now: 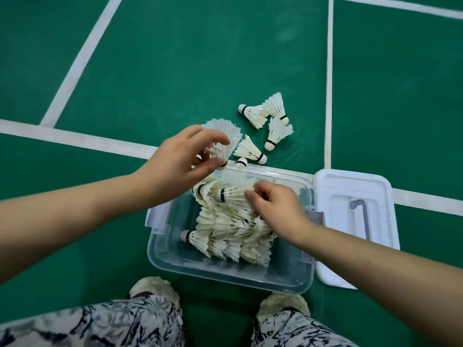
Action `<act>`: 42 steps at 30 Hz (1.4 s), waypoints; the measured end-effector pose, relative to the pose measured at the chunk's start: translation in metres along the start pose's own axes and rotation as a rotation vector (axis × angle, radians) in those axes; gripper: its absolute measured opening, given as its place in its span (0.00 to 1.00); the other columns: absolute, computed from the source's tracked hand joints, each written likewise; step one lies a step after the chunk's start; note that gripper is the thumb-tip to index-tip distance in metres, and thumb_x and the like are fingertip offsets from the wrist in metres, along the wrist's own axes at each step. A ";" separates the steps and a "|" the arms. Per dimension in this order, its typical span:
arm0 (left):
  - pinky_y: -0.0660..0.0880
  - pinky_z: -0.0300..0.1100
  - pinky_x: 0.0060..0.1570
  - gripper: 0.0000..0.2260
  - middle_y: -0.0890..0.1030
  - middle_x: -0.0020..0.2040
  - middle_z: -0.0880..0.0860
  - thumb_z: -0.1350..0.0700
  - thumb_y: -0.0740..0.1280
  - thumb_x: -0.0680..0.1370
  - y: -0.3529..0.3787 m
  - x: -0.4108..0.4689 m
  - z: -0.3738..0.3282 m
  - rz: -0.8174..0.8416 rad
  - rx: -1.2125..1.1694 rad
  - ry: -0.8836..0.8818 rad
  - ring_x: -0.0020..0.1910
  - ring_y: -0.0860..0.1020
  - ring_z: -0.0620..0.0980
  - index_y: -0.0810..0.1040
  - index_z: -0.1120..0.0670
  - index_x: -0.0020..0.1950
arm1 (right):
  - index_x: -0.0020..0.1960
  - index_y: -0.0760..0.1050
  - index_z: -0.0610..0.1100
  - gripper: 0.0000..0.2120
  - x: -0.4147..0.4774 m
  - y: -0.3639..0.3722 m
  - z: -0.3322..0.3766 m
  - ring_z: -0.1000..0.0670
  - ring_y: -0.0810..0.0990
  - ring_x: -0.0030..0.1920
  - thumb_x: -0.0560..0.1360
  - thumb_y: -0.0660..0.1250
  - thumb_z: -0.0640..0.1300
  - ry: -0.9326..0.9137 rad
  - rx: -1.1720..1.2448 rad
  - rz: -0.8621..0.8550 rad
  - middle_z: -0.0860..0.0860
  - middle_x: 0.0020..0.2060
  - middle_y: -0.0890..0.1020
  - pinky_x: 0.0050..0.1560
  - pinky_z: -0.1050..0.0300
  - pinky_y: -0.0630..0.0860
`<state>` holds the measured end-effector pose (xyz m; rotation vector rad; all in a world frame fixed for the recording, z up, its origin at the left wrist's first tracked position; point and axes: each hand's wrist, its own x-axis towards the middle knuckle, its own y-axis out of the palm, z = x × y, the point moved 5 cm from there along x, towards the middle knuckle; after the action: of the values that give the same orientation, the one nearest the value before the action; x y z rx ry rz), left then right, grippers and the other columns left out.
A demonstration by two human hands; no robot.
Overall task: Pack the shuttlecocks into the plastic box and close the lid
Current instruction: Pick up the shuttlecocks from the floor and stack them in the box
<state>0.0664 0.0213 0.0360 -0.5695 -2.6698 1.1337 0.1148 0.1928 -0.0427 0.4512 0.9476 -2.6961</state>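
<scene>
A clear plastic box (175, 256) stands on the green court floor in front of my feet, with several white feather shuttlecocks (233, 236) stacked in rows inside it. My left hand (180, 159) holds a shuttlecock (225, 136) by its base just above the box's far left corner, feathers pointing up. Over the box's far side, my right hand (273, 209) pinches the feathers of a shuttlecock (233, 194) lying on top of the pile. Several loose shuttlecocks (273, 121) lie on the floor beyond the box. The white lid (350, 186) lies flat to the right of the box.
White court lines (82, 141) cross the green floor. My two light shoes (152, 289) and patterned trouser legs are at the bottom, close to the box's near edge. A grey handle (360, 209) sits in the lid.
</scene>
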 end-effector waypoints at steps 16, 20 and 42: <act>0.70 0.28 0.43 0.11 0.69 0.42 0.37 0.46 0.55 0.73 0.015 -0.011 -0.004 0.075 -0.016 0.116 0.43 0.72 0.37 0.69 0.42 0.54 | 0.32 0.69 0.47 0.16 0.005 0.013 -0.014 0.44 0.83 0.41 0.77 0.62 0.47 0.070 -0.003 -0.014 0.47 0.32 0.79 0.44 0.47 0.78; 0.69 0.26 0.42 0.11 0.69 0.41 0.37 0.47 0.55 0.74 0.020 -0.012 -0.010 0.115 -0.032 0.137 0.42 0.72 0.33 0.70 0.42 0.54 | 0.40 0.74 0.42 0.13 0.006 0.018 -0.003 0.45 0.81 0.41 0.78 0.61 0.49 -0.026 -0.055 0.038 0.44 0.36 0.81 0.44 0.47 0.78; 0.66 0.22 0.42 0.11 0.69 0.41 0.36 0.46 0.53 0.74 0.039 -0.014 -0.009 0.226 0.016 0.141 0.40 0.72 0.27 0.69 0.40 0.54 | 0.47 0.65 0.51 0.11 -0.008 -0.016 -0.007 0.54 0.70 0.34 0.73 0.66 0.52 -0.081 0.007 -0.135 0.56 0.35 0.72 0.36 0.57 0.68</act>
<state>0.0923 0.0462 0.0135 -0.9316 -2.5223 1.1226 0.1189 0.2105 -0.0362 0.2868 0.9798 -2.8143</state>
